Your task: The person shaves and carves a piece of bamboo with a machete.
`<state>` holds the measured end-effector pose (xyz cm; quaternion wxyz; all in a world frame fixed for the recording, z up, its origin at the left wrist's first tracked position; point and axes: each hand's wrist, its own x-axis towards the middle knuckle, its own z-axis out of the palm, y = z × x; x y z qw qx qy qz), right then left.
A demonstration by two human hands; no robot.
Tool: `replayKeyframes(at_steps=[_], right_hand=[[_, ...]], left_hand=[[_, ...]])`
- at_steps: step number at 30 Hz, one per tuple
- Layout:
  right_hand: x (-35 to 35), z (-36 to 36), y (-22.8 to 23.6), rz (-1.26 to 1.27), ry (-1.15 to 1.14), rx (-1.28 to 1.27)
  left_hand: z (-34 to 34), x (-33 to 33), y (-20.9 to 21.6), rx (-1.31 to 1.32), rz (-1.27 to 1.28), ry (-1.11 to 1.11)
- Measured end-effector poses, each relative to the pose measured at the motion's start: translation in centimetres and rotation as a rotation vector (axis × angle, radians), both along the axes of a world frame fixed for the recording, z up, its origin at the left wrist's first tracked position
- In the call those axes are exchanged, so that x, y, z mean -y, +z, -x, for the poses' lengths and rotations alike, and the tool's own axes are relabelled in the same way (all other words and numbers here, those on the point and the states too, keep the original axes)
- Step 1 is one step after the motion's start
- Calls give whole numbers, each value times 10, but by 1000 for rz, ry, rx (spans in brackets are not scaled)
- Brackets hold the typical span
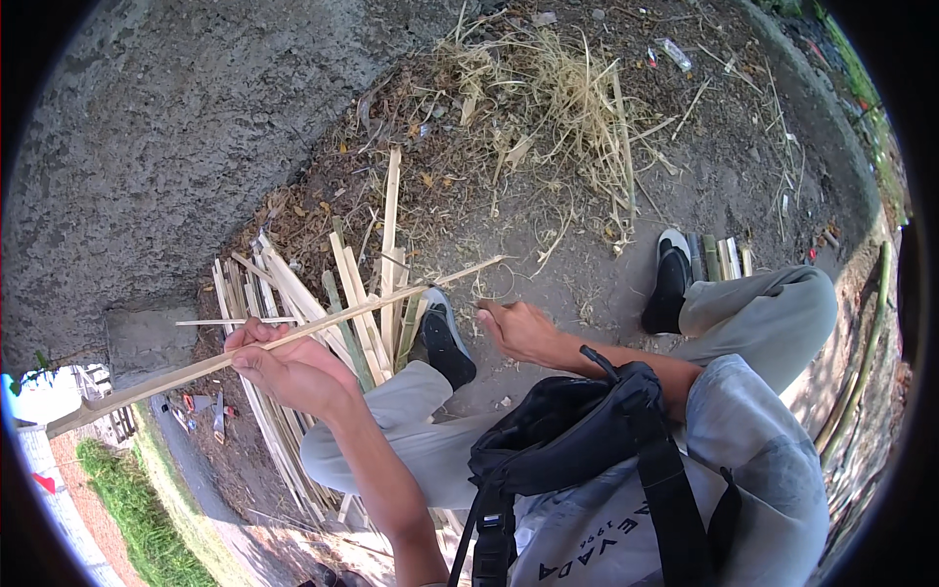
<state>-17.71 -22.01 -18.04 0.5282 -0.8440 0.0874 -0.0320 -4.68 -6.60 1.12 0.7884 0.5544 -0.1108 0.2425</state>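
Note:
My left hand is closed around a long, pale bamboo strip. The strip slants from the lower left up past my shoe, and its thin tip ends above my right hand. Fingers curled, my right hand hovers just below that tip, apart from it. Whatever it may hold is hidden or too small to make out. A thin, pale curl of shaving shows between the tip and this hand. Just beyond my left fingers, a thinner stick lies crosswise.
Split bamboo strips lie in a pile beside my left shoe. A heap of shavings covers the ground ahead. A rough concrete block rises at the left. Short bamboo pieces lie by my right shoe. A black bag rests at my lap.

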Motion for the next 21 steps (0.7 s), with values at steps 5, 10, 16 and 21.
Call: replayKeyframes(at_steps=[5, 10, 16, 21], right_hand=[[32, 23, -123, 186, -30, -528], [1, -1, -23, 2, 6, -265], [19, 20, -103, 71, -68, -465], [27, 19, -101, 111, -74, -440]], left_hand=[[5, 20, -2, 34, 69, -17], [14, 30, 4, 40, 47, 74], [5, 27, 7, -60, 42, 235], [3, 20, 3, -48, 51, 226]])
